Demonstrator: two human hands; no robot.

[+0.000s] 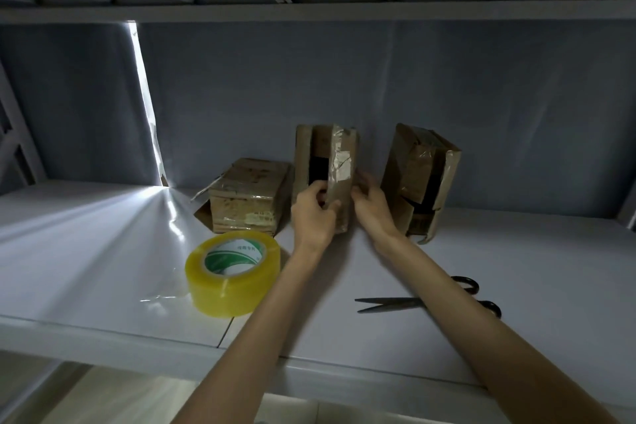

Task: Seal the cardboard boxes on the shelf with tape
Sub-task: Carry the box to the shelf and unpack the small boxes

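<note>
Three cardboard boxes stand at the back of the white shelf (103, 251). The middle box (339, 162) is upright, with one flap partly open and a dark gap showing. My left hand (315, 213) grips the edge of that flap from the front. My right hand (370, 201) holds the box's right side. The left box (247, 196) lies flat with a flap hanging open at its lower left. The right box (418, 179) stands tilted with its flaps open. A yellowish roll of clear tape (232, 272) lies in front of the left box, a loose end trailing left.
Black scissors (389, 304) lie on the shelf to the right, partly hidden under my right forearm. A grey fabric backdrop hangs behind the boxes, with a bright slit at the left. Another shelf board runs overhead.
</note>
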